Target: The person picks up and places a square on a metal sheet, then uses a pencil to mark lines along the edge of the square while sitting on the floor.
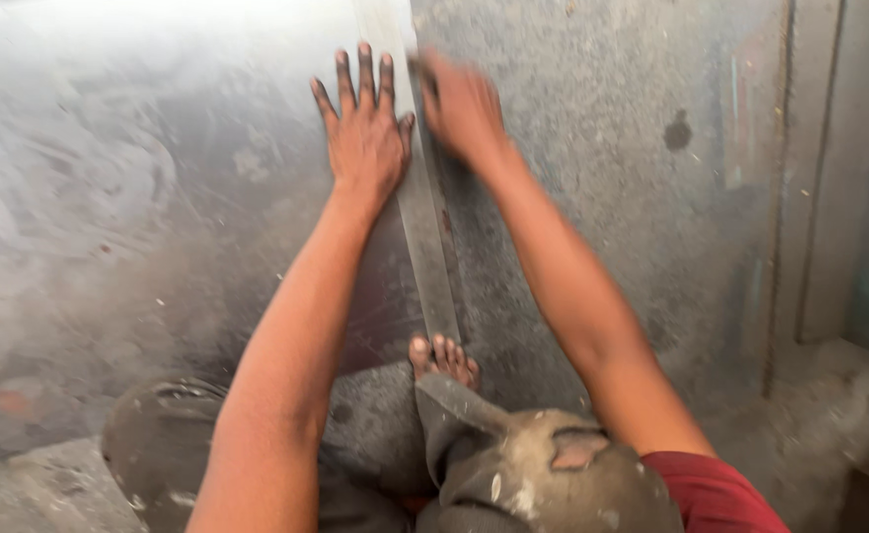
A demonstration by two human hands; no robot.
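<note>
A large grey metal sheet point(158, 217) is spread over the floor, scuffed and dusty, with bright glare at its far left. A long steel straightedge point(424, 227) is laid on the sheet, running from the far middle of the scene toward the near middle, where its near end is met by a bare foot point(442, 357).

The left hand point(363, 133) is pressed flat on the sheet just left of the straightedge, palm down, its grip apart, the fingers spread and pointing far. The thumb is set against the straightedge's left edge.

The right hand point(462, 104) is placed just right of the straightedge at its far part, blurred by motion. Its fingers are curled together, and a thin dark tool seems to be held against the straightedge's edge, though what it is cannot be told through the blur.

Both forearms are stretched out from the near edge. Dusty grey trousers point(513, 464) with a torn knee are seen at the near middle, and a red garment point(711, 494) at the near right. A round grey object point(158, 444) lies near left, partly hidden by the left arm. A raised grey strip point(819, 168) runs along the right side of the sheet.
</note>
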